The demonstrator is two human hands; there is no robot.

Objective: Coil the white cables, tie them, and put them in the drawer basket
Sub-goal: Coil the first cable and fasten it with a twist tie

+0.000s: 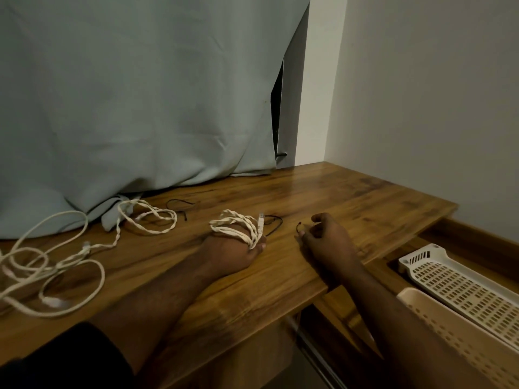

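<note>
We see a coiled white cable wound around the fingers of the left hand, which grips it with its plug end up, the forearm lying flat on the wooden table. Just right of that coil, the right hand rests on the table with fingers curled, pinching a thin black tie. Left of the coil lie loose white cables; right of it, below the table edge, sits the white drawer basket.
</note>
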